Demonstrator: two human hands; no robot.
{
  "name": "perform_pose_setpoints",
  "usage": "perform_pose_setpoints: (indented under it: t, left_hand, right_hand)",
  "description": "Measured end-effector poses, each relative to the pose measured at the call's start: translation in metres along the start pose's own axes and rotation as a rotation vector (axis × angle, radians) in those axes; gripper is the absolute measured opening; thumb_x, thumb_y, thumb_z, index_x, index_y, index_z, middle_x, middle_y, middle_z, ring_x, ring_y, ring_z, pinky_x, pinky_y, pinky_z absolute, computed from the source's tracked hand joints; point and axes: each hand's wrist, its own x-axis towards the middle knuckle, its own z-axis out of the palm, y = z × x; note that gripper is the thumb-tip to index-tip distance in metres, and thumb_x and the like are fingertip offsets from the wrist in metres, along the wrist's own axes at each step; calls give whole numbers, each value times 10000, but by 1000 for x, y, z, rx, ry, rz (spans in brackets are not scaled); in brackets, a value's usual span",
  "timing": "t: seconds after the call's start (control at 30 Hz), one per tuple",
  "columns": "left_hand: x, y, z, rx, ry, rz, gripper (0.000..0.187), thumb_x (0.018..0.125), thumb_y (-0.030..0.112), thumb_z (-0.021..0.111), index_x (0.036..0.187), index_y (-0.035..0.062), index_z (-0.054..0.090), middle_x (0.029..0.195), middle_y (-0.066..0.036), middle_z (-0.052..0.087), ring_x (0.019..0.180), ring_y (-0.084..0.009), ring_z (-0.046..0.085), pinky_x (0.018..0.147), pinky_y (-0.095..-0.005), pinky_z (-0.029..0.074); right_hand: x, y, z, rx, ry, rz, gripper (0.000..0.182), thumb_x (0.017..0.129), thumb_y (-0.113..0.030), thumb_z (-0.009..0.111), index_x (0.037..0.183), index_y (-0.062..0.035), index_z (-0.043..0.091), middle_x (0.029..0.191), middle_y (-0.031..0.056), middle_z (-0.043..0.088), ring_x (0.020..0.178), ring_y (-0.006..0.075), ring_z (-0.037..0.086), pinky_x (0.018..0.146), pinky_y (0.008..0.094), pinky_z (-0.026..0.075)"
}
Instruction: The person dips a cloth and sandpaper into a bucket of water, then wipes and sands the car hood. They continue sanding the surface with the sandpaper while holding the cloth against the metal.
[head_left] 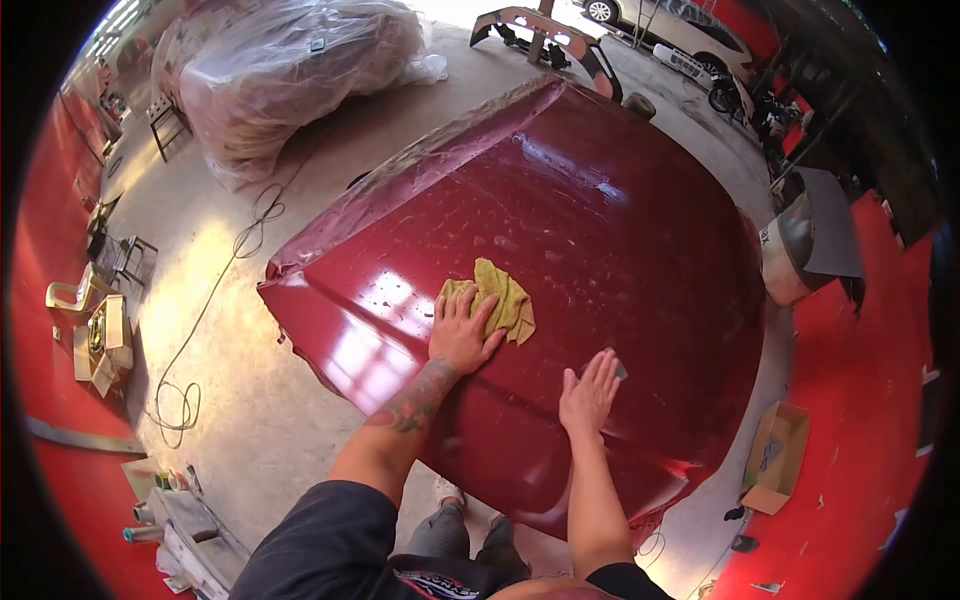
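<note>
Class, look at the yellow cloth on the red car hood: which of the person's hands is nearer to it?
Left. The left hand lies on the yellow cloth's edge; the right hand rests flat on the red hood, apart from the cloth.

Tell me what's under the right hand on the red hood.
A small grey pad peeks out past the right hand, pressed flat on the red hood. The palm covers most of it.

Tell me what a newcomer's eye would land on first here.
The big glossy red hood fills the middle, wet in patches. On it the left hand presses a yellow cloth, while the right hand lies flat beside it over a small grey pad. Behind, at top left, sits a plastic-wrapped bundle.
</note>
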Motion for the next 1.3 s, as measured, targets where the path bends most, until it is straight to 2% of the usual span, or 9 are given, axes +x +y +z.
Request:
perform_pose_setpoints:
  t: [0.17,0.37,0.47,0.7,0.83,1.03,1.1,1.2,1.3]
  left_hand:
    - [-2,-4,-3,-23,-56,-6,633,890,503,627,1439,225,476,1458,-159,426,1359,-356,393,1173,-560,224]
    - [3,-4,-2,-20,-59,-10,644,883,497,630,1445,230,465,1459,-148,415,1379,-347,369,1177,-548,215]
    - [1,0,-4,-2,-78,-15,640,885,498,628,1443,230,465,1454,-151,420,1379,-346,369,1179,-544,207]
    - [2,-4,-2,-18,-76,-3,666,854,441,686,1435,212,456,1455,-175,429,1377,-346,385,1161,-556,241]
    - [2,-5,-4,-14,-78,12,673,834,415,699,1426,194,468,1451,-179,432,1372,-350,388,1158,-546,248]
    - [4,2,-4,7,-80,-26,681,821,402,708,1422,184,473,1445,-181,428,1361,-357,387,1156,-545,248]
    - [4,3,-4,13,-74,-32,681,818,397,709,1420,182,474,1442,-188,427,1352,-376,386,1155,-547,248]
    - [4,4,-4,25,-74,-30,679,817,393,709,1417,180,475,1440,-198,424,1343,-393,387,1150,-548,255]
    - [4,3,-3,44,-71,-25,678,813,378,705,1415,172,474,1434,-197,439,1333,-399,401,1136,-546,278]
  right_hand:
    - [-1,-50,6,93,-112,-489,748,1009,-458,470,1541,25,265,1632,180,231,1517,317,206,1217,456,205]
    - [15,236,-23,-57,6,388,746,1047,-492,361,1577,-4,171,1657,155,161,1523,302,182,1231,432,194]
    - [38,278,-8,-101,-77,770,829,1029,-564,332,1562,45,154,1657,183,132,1525,344,154,1231,452,188]
    - [65,-62,21,-24,-38,-229,828,1016,-545,385,1551,59,198,1649,210,144,1532,344,132,1236,475,132]
    - [72,-16,0,56,-111,-351,803,1016,-545,390,1562,16,212,1655,169,163,1537,296,142,1235,455,153]
    - [54,306,-13,-66,75,457,723,1042,-503,332,1560,-6,245,1628,202,220,1497,335,244,1199,473,257]
    - [51,327,-21,-122,-2,792,709,1043,-509,313,1567,-36,249,1618,200,241,1473,354,281,1181,482,284]
    - [88,216,-36,-28,80,754,725,1035,-523,332,1569,-40,245,1622,175,248,1482,362,247,1165,564,258]
    - [116,59,-18,-89,74,173,742,1011,-507,421,1529,10,299,1592,205,290,1487,365,229,1157,603,242]
